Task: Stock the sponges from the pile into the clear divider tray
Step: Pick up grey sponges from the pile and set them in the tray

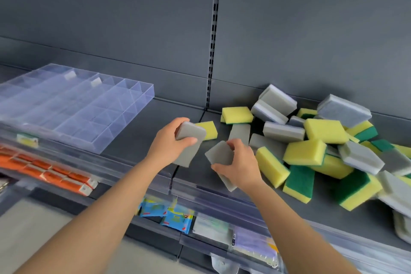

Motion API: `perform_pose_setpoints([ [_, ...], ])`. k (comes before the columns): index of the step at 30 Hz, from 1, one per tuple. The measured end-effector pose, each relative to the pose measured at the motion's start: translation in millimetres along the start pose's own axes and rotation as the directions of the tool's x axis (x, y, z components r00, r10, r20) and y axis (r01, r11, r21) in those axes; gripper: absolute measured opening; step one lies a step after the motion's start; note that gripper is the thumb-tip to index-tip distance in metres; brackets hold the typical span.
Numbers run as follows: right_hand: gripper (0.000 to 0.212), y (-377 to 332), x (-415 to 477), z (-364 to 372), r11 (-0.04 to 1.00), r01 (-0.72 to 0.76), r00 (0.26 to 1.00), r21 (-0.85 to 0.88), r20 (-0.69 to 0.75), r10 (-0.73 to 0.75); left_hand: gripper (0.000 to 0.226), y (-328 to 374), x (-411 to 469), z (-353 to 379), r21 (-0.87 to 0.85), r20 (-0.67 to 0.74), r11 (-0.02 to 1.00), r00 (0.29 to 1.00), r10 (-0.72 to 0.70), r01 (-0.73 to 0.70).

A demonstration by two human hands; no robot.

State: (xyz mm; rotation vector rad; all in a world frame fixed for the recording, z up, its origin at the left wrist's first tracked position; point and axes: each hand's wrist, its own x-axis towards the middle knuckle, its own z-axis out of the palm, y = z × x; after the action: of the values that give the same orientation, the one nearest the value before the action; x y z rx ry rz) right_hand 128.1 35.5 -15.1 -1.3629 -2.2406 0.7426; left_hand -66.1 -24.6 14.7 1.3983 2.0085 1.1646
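Head view: fingers of my left hand (168, 142) and right hand (239, 162) clamp grey sponges (191, 132). Next, I carry them left to the tray (66, 104).

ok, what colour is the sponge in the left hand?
Grey: the sponge gripped by the left hand is plain grey, seen in the head view.

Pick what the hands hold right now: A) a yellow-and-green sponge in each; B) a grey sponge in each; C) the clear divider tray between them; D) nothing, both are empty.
B: the left hand grips a grey sponge and the right hand grips a second grey sponge, both above the shelf beside the pile.
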Motion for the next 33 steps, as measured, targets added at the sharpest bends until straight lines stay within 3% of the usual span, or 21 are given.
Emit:
perform_pose_setpoints([
  [3,0.082,-34,9,11,0.982,-0.007,1.000,0.190,-0.020,0.011,0.049,-12,-6,-35,-0.161,-0.059,0.986,0.996,-0.060,0.050],
  [7,0.057,-96,18,35,0.922,0.091,0.994,0.377,-0.085,-0.063,0.046,-39,-17,-89,-0.230,-0.094,0.971,0.991,-0.092,0.068],
  [11,0.046,-167,22,71,0.844,0.156,0.987,0.513,-0.123,-0.108,0.044,-69,-25,-157,-0.282,-0.174,0.958,0.980,-0.097,0.044],
  [19,0.048,-282,44,161,0.800,0.217,0.976,0.559,-0.153,-0.158,0.039,-146,-27,-285,-0.349,-0.301,0.937,0.948,-0.106,-0.006],
  [27,0.043,-364,91,227,0.800,0.209,0.977,0.563,-0.082,-0.197,0.035,-207,5,-374,-0.397,-0.310,0.918,0.937,-0.160,0.026],
  [33,0.040,-406,156,271,0.794,0.234,0.972,0.561,-0.121,-0.201,0.033,-251,66,-420,-0.416,-0.325,0.909,0.933,-0.155,0.006],
])
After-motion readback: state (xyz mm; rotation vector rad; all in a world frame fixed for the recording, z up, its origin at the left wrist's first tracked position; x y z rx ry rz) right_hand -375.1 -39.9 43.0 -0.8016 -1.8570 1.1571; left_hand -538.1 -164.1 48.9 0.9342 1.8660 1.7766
